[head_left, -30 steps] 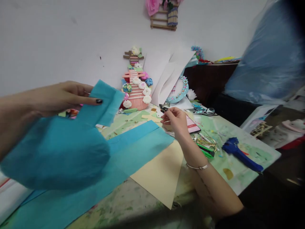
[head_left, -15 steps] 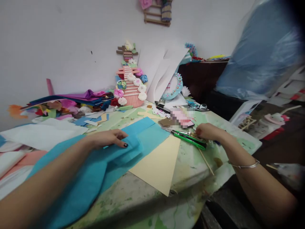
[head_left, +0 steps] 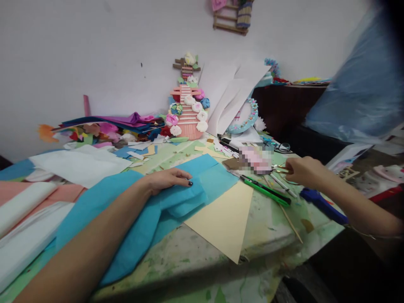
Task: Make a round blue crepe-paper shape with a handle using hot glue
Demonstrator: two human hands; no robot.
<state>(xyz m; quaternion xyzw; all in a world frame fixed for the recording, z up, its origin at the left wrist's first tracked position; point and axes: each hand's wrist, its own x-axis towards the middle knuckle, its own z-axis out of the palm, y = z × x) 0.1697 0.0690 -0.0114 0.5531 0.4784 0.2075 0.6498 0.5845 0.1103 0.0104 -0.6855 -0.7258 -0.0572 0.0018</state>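
Note:
My left hand (head_left: 168, 179) lies flat, fingers stretched out, on a crumpled sheet of blue tissue paper (head_left: 148, 214) spread over the table. A cream paper sheet (head_left: 227, 227) sticks out from under the tissue toward the table edge. My right hand (head_left: 301, 171) reaches out to the right, its fingers curled on the gold handles of a pair of scissors (head_left: 280, 168). A green utility knife (head_left: 265, 191) and a thin wooden stick (head_left: 290, 223) lie just in front of that hand.
A blue glue gun (head_left: 322, 205) lies by the right table edge, with a blurred phone (head_left: 254, 160) and glasses (head_left: 280, 147) behind the scissors. A paper-flower craft (head_left: 187, 113) stands at the wall. Coloured paper is piled (head_left: 110, 128) at back left, and white tissue (head_left: 78, 164) lies at left.
My left hand has come down from the air and laid the blue tissue flat on the table. My right hand moved rightward from the phone to the scissors.

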